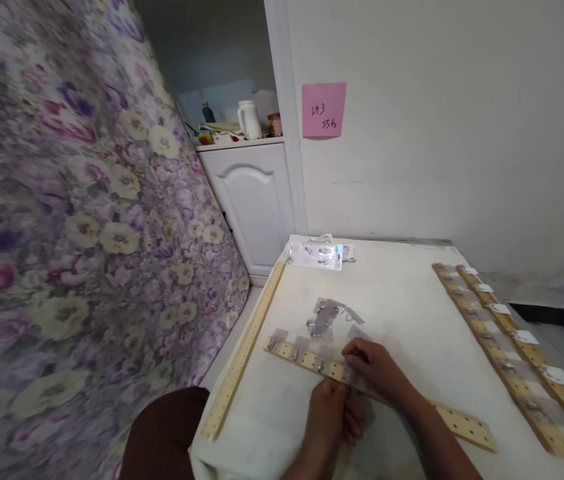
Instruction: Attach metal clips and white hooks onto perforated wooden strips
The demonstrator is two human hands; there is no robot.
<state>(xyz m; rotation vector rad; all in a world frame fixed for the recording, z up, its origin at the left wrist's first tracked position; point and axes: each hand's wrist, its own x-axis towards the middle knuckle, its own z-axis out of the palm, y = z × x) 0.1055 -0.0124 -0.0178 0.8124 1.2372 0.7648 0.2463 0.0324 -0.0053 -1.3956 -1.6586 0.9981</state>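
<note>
A light wooden strip with rows of holes (462, 425) lies slantwise across the table before me. Small metal pieces (320, 365), each with a clear plastic card, sit along its left part. My left hand (329, 413) is closed at the near edge of this strip, its fingers curled under. From the far side, my right hand (375, 367) reaches over the strip with thumb and fingertips drawn together near another clear card. What lies between the fingers of either hand is too small or hidden. Beyond the strip is a loose pile of metal rings and clear cards (326, 316).
A bare holed strip (242, 353) runs along the left table edge. Two filled strips, one with clear cards (508, 367) and one with white tags (527, 337), lie at right. Clear packaging (315, 253) rests at the back. A floral curtain (87, 233) hangs left.
</note>
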